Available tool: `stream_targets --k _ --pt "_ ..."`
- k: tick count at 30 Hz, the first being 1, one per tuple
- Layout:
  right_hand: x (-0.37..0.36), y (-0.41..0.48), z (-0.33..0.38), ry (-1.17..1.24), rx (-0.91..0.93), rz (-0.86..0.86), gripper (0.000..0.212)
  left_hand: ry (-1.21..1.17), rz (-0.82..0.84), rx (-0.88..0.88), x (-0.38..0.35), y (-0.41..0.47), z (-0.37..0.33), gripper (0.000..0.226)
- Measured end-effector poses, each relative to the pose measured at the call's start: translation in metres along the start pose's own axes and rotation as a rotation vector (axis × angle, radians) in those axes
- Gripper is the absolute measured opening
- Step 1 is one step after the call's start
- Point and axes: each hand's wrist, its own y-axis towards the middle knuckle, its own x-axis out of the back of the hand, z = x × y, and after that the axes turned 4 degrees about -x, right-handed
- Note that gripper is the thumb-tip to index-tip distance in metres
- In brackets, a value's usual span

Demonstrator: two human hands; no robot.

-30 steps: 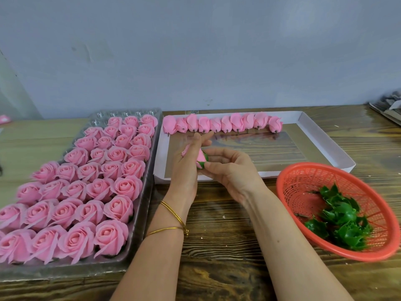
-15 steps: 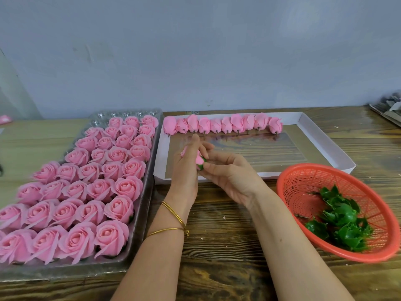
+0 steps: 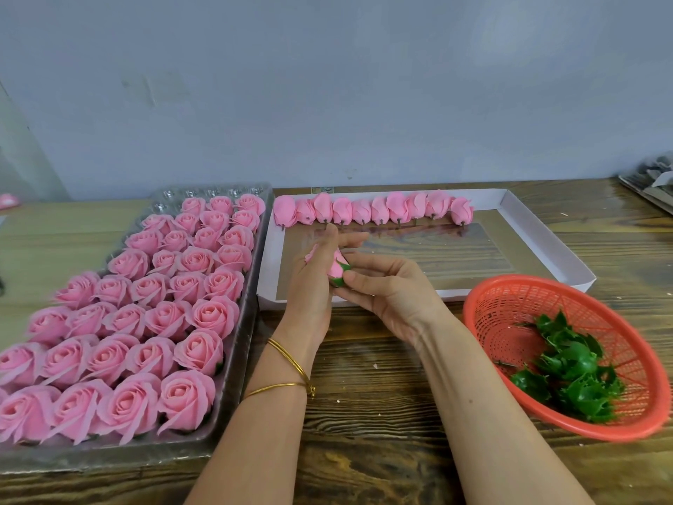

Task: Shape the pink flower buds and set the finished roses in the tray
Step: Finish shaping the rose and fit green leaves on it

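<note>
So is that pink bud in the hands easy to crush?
Probably: the bud is thin layered petals, held in the fingers of the left hand and right hand. Likely light. Laid down, it should lie still like the row of buds.

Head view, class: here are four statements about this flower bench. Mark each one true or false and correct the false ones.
1. The left hand and the right hand together hold one pink bud with a green base. True.
2. The red basket holds pink buds. False: it holds green leaf pieces.
3. A row of buds lies along the far side of the white tray. True.
4. The clear tray of finished roses sits to the right of the white tray. False: it sits to its left.
</note>
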Motion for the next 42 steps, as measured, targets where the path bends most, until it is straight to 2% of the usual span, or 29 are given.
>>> stream_targets --k 7,16,21,25,28,34,42 --pt "0.005 0.0 0.001 -0.105 0.004 0.046 0.025 0.042 0.057 0.064 0.0 -0.002 -0.001 0.04" --pt "0.003 -0.001 0.001 -0.241 0.025 0.0 0.021 0.027 0.116 0.126 0.003 0.0 -0.001 0.034" --pt "0.0 0.002 -0.003 -0.231 0.142 -0.111 0.023 -0.046 0.088 0.038 0.003 0.003 0.0 0.032" --pt "0.001 0.006 -0.007 -0.245 0.246 -0.219 0.023 -0.036 0.162 0.002 0.003 0.002 0.004 0.027" --pt "0.001 0.006 -0.008 -0.277 0.253 -0.214 0.023 -0.027 0.191 0.004 0.002 0.001 0.004 0.024" --pt "0.003 0.007 -0.008 -0.25 0.218 -0.181 0.037 0.018 0.185 -0.005 0.002 0.001 0.005 0.007" --pt "0.005 0.006 -0.009 -0.294 0.194 -0.109 0.05 0.032 0.117 0.056 0.003 0.002 0.007 0.035"
